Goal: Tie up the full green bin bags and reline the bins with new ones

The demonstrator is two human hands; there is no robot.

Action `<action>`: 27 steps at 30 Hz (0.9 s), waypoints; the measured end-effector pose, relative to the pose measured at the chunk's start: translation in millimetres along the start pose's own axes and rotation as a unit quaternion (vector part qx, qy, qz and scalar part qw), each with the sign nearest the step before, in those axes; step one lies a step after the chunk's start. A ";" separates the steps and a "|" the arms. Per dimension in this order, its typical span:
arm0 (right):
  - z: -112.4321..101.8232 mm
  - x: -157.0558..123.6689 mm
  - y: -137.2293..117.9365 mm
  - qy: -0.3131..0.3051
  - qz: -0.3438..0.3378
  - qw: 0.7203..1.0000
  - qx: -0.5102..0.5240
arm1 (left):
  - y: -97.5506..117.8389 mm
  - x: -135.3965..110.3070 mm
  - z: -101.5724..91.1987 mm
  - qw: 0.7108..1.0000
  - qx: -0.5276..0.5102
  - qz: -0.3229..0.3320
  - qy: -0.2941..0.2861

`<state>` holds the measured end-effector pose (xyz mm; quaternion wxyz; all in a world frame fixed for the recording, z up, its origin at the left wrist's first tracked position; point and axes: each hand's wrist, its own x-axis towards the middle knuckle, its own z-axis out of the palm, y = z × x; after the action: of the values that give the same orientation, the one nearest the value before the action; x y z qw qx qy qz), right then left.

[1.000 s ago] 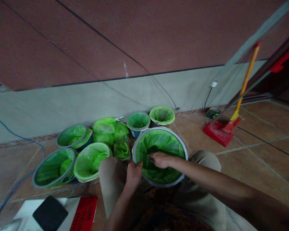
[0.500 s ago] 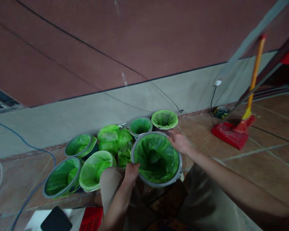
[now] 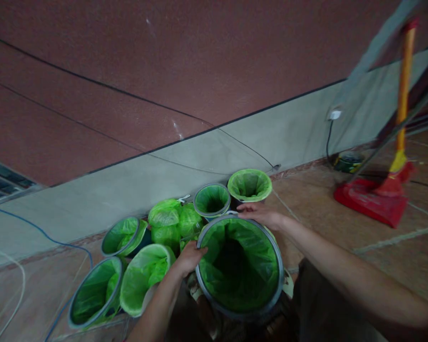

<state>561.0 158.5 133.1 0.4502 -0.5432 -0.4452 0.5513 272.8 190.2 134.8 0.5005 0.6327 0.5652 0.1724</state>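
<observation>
A large round trash bin [image 3: 243, 314] with a grey rim is held in front of me, its mouth tilted toward me. A green plastic liner [image 3: 219, 280] covers its inside, and the bottom is in dark shadow. My left hand [image 3: 190, 257] grips the left side of the rim, thumb on the inside. At the far edge, my right hand [image 3: 259, 214] rests with its fingers stretched out along the rim. Just beyond it stand a smaller lined bin [image 3: 195, 202] with a grey rim and another bin [image 3: 270, 187] with its liner folded over the edge.
More lined bins [image 3: 70, 311] stand on the tiled floor at the left, beside bunched green bags [image 3: 164, 218]. A red dustpan [image 3: 373, 202] and a yellow-handled broom [image 3: 404, 95] are at the right. A blue cable [image 3: 46, 232] runs across the floor; a wall [image 3: 157, 166] closes the back.
The held bin has come nearer and tips more toward me, showing more of its mouth. My right hand has slid along the far rim, its fingers now straighter. My left hand keeps its grip.
</observation>
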 end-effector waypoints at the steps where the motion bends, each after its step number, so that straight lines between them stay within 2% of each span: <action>1: 0.5 3.8 2.0 -0.019 0.003 1.000 0.004 | 0.6 7.6 -1.4 0.999 0.033 -0.002 -0.022; 4: 4.2 16.5 12.0 -0.046 0.015 0.999 0.002 | 0.9 30.1 -5.6 0.990 0.130 0.003 -0.056; 6: 8.0 25.6 19.2 -0.031 0.018 0.999 -0.002 | 0.2 43.3 -9.0 0.986 0.153 0.011 -0.067; 12: 17.3 42.8 36.4 0.028 0.031 0.999 0.001 | 0.4 72.8 -11.3 0.982 0.008 0.033 -0.187; 16: 14.8 43.4 34.1 0.008 0.061 0.998 0.012 | 5.9 87.7 -1.8 0.987 -0.023 0.028 -0.158; 22: 3.8 48.4 21.6 -0.018 0.108 0.991 0.070 | 19.4 96.7 4.2 0.982 -0.156 -0.023 -0.104; 24: 1.3 51.7 22.7 -0.031 0.110 0.992 0.051 | 21.3 95.8 6.8 0.975 -0.192 -0.043 -0.101; 27: 1.6 56.1 26.8 -0.071 0.101 0.991 -0.044 | 19.5 93.7 15.6 0.973 -0.204 -0.057 -0.089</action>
<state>558.8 208.2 95.8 0.3357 -0.5641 -0.4424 0.6110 323.8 269.3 111.5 0.6765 0.4968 0.5061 0.1984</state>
